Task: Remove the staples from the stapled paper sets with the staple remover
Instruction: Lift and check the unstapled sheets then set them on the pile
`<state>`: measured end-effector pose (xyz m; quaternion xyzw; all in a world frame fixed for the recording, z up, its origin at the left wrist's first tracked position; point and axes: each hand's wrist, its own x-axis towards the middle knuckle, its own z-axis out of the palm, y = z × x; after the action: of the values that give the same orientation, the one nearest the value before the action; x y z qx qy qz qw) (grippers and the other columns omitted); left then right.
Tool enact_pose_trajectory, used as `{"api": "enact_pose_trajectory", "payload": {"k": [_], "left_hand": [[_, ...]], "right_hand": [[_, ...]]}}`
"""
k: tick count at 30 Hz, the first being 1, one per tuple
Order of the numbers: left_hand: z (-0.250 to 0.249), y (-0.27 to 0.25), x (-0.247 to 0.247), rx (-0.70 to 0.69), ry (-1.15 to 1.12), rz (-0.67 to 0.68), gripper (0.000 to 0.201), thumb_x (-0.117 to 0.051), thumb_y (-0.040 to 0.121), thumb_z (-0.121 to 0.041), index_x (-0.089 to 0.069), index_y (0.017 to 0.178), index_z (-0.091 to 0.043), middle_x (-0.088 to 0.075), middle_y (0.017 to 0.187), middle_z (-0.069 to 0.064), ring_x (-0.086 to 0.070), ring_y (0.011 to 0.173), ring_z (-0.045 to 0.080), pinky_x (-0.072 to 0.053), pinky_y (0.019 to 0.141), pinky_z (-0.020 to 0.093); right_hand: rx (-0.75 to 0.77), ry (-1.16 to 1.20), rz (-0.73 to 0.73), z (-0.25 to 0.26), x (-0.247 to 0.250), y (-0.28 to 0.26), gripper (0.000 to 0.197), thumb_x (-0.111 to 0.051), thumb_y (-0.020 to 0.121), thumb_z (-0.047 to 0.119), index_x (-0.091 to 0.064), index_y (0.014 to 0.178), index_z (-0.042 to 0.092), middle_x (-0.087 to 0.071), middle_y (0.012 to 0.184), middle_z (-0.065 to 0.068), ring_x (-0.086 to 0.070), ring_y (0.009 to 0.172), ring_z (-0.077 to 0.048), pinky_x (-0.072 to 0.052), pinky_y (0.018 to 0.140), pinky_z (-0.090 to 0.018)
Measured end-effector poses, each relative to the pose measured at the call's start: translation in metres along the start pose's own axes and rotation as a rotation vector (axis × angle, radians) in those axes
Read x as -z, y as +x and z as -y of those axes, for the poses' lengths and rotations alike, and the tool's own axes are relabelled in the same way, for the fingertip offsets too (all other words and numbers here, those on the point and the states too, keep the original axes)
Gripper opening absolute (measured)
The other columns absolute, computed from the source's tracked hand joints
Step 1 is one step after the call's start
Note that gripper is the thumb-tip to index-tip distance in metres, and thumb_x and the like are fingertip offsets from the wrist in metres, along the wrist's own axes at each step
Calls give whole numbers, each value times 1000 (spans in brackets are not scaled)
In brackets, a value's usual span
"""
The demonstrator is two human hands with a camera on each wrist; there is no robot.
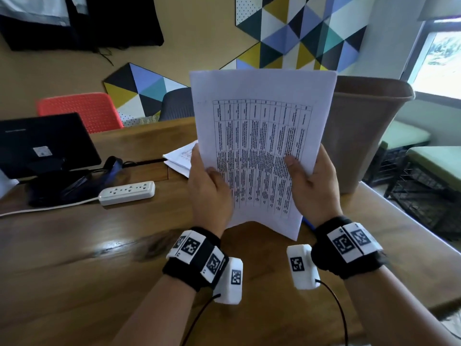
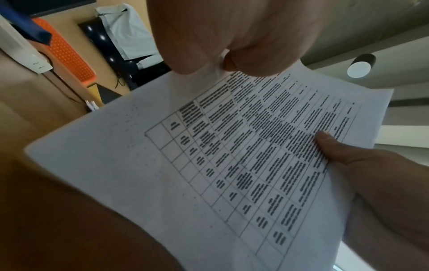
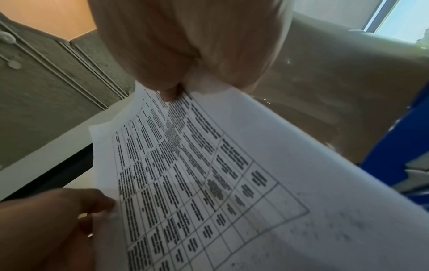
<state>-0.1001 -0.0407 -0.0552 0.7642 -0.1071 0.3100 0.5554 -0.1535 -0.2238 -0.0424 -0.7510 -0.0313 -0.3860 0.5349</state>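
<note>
A white paper set [image 1: 262, 136] printed with a table stands upright above the wooden table [image 1: 99, 245], held at both side edges. My left hand [image 1: 208, 181] grips its left edge, thumb on the printed face. My right hand [image 1: 311, 176] grips the right edge the same way, thumb pressed on the print. The left wrist view shows the paper set [image 2: 209, 165] with the right thumb [image 2: 329, 143] on it. In the right wrist view the sheet [image 3: 232, 174] runs from my right fingers [image 3: 171, 93] down to the left hand [image 3: 58, 220]. No staple or staple remover is visible.
More white papers [image 1: 178, 158] lie on the table behind the held set. A brown bin [image 1: 364, 131] stands at the right, a white power strip [image 1: 127, 192] and a black laptop [image 1: 42, 143] at the left. A blue object [image 1: 308, 222] peeks from under the sheet.
</note>
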Motion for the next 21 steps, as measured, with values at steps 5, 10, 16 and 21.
{"api": "enact_pose_trajectory", "payload": {"k": [5,10,16,21], "left_hand": [[3,-3,-5,0,5,1,56,-35,100,-21,-29,156,-21,-54,146,7,-56,132,26,-50,106,51],[-3,8,0,50,-35,17,55,-37,101,-16,-33,156,-17,-56,144,6,-55,131,22,-50,107,48],[-45,64,21,26,-71,-10,61,-41,104,-11,-20,162,-16,-61,109,-11,-57,79,-2,-49,74,17],[-78,104,40,-168,58,-39,59,-39,97,-3,-40,153,-20,-69,113,17,-62,79,10,-51,88,25]], "right_hand": [[-10,5,-24,-6,-5,1,30,-62,104,18,-60,133,13,-70,113,20,-69,103,4,-56,83,-15],[-13,-6,15,-7,2,7,26,-63,104,20,-63,130,19,-74,116,15,-71,106,-6,-62,89,-35],[-2,67,191,0,14,11,24,-62,103,13,-62,125,21,-75,115,16,-72,108,-8,-62,86,-27],[3,177,258,4,16,7,25,-60,102,4,-63,121,20,-77,114,15,-73,108,-10,-60,84,-22]]}}
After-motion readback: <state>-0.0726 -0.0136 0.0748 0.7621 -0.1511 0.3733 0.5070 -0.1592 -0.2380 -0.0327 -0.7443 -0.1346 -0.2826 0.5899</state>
